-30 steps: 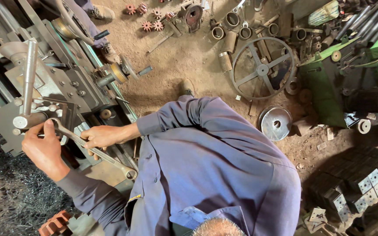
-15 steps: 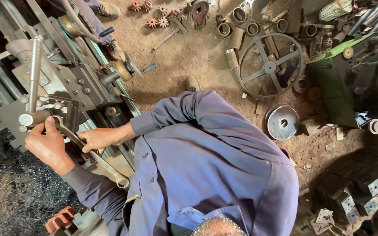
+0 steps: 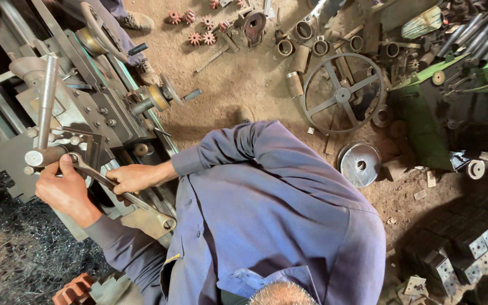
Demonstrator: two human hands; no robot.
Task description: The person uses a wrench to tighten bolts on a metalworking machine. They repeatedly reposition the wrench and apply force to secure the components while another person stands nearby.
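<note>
The fingers (image 3: 69, 169) of the left hand (image 3: 63, 186) are curled shut around the head end of a long grey wrench (image 3: 105, 182), right where it meets the short steel bar (image 3: 43, 156) on the lathe (image 3: 80, 121). The right hand (image 3: 131, 178) is closed over the wrench's shaft further down, at about four o'clock from the left hand, with its fingers wrapped under the handle. The wrench is a flat, worn metal tool, dull and greasy, slanting from the bar at ten o'clock toward the person's blue shirt (image 3: 272, 214) at four o'clock; its far end lies over a brownish metal plate (image 3: 153, 220). A round upright lever (image 3: 46, 101) rises at twelve o'clock from the bar.

The lathe is grey-green, oily, with a handwheel (image 3: 100, 34) at one o'clock from the hands. Dark metal shavings (image 3: 7, 254) cover the ground at seven o'clock.

On the dirt floor (image 3: 238, 85) at two o'clock lie small reddish gears (image 3: 196, 38), short open metal sleeves (image 3: 297, 56), whose insides look dark, and a large spoked wheel (image 3: 343, 93). A shiny pulley disc (image 3: 360, 164) lies at three o'clock, near a green machine (image 3: 441, 113).
</note>
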